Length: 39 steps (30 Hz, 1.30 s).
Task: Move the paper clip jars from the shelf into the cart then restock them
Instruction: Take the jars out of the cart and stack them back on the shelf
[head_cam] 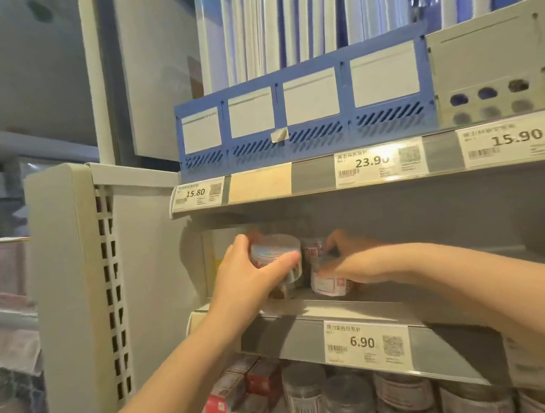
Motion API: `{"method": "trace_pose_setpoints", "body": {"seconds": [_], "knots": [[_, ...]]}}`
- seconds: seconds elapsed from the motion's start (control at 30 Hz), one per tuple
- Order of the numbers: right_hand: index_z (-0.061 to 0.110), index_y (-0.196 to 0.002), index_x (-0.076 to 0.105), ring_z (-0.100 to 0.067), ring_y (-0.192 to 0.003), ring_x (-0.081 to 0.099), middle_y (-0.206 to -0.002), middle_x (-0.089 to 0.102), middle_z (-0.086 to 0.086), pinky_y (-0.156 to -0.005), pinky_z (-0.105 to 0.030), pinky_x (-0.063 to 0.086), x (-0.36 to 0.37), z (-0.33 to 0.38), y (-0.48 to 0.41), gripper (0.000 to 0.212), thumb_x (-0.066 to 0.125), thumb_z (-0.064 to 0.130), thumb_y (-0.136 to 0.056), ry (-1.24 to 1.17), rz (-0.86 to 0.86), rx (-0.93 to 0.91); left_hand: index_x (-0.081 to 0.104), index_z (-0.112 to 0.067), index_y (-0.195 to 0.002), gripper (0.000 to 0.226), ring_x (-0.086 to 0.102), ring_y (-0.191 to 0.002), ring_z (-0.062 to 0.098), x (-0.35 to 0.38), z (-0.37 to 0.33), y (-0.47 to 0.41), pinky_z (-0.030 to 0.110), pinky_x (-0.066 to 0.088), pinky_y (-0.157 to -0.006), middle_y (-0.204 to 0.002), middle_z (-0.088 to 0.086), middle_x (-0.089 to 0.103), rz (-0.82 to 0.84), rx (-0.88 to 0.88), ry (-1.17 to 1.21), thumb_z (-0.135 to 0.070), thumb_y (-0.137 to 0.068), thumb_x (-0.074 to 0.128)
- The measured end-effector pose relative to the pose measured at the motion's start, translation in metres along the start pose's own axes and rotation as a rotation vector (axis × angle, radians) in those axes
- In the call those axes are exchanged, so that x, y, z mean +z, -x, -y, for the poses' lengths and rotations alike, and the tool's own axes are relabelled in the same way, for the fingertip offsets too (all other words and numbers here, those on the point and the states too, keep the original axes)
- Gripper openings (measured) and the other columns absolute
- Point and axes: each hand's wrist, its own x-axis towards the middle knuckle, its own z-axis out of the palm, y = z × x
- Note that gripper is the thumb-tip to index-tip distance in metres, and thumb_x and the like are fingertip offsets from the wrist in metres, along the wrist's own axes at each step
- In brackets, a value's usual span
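Overhead first: blue file rack (305,115) with blank label panels, well above both hands, upright folders (295,19) standing in it. Below that, shelf rail (295,180) carrying price tags 15.80 (195,193), 23.90 (372,161) and 15.90 (516,137). Left of the left hand, pale perforated end panel (70,278). Reaching up from below, two bare forearms into the middle shelf (342,308). Under the hands, a rail tag reading 6.90 (362,342), and lower still more jars (349,403) with barcodes and red boxes (237,398) to their left. Left hand (248,276) wrapped around top jar (278,256), thumb across its front, fingers curled round the far left side; clear lid, label band, standing on another jar (281,291) beneath, mostly hidden by the palm. Just right of that hand, touching or nearly touching the stack, a second jar pair: upper jar (312,251) between the two hands, lower jar (331,284) under the right hand. Right hand (354,261) laid over this pair, fingers bent around the front and top; blurred, so cannot tell whether gripping firmly or only resting. All four jars at the left end of the middle shelf, close to its front edge. Cart out of view.
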Motion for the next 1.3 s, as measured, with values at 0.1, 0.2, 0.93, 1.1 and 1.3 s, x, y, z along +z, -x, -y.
{"method": "trace_pose_setpoints", "body": {"seconds": [0.1,0.2,0.93,1.1,1.3], "knots": [[0.016,-0.114,0.046,-0.019,-0.098,0.052,-0.110,0.053,-0.007,-0.082,-0.027,0.043,0.008,0.004,-0.003,0.035,0.062,0.034,-0.088,0.060,0.036,-0.011,0.045,-0.033,-0.098,0.052,0.056,-0.095,0.011,0.002,0.003,-0.004,0.036,0.050,-0.084,-0.110,-0.007,0.056,-0.026,-0.010,0.013,-0.063,-0.058,0.060],[0.014,-0.132,0.038,-0.021,-0.115,0.049,-0.131,0.048,-0.005,-0.087,-0.025,0.038,0.013,0.003,-0.003,0.060,0.058,0.049,-0.087,0.136,0.004,-0.004,0.047,-0.027,-0.099,0.061,0.056,-0.094,0.014,0.002,0.007,-0.006,0.040,0.049,-0.085,-0.108,-0.004,0.057,-0.052,-0.026,0.046,-0.068,-0.055,0.058],[0.030,-0.123,0.044,-0.009,-0.097,0.055,-0.108,0.058,0.010,-0.070,-0.016,0.040,-0.021,0.002,0.002,0.061,0.075,0.046,-0.073,0.026,-0.055,0.017,0.052,-0.025,-0.110,0.082,0.058,-0.093,0.013,-0.004,0.013,-0.006,0.039,0.051,-0.083,-0.109,-0.005,0.060,-0.028,-0.011,0.063,-0.074,-0.045,0.054],[0.044,-0.120,0.039,-0.005,-0.105,0.057,-0.112,0.058,0.014,-0.095,-0.029,0.048,-0.020,0.015,0.014,0.063,0.078,0.042,-0.070,-0.139,0.110,-0.187,0.053,-0.028,-0.102,0.045,0.058,-0.089,0.009,0.001,0.007,-0.009,0.022,0.046,-0.072,-0.104,-0.004,0.062,-0.015,0.015,0.085,-0.052,-0.068,0.073],[0.031,-0.121,0.042,0.003,-0.079,0.054,-0.087,0.054,0.019,-0.063,-0.011,0.042,-0.008,0.025,0.017,0.059,0.075,0.041,-0.074,-0.134,-0.048,-0.199,0.057,-0.024,-0.116,0.058,0.059,-0.094,0.014,0.007,0.000,-0.011,0.028,0.047,-0.079,-0.110,-0.002,0.063,0.030,0.041,0.108,-0.050,-0.068,0.074]]}}
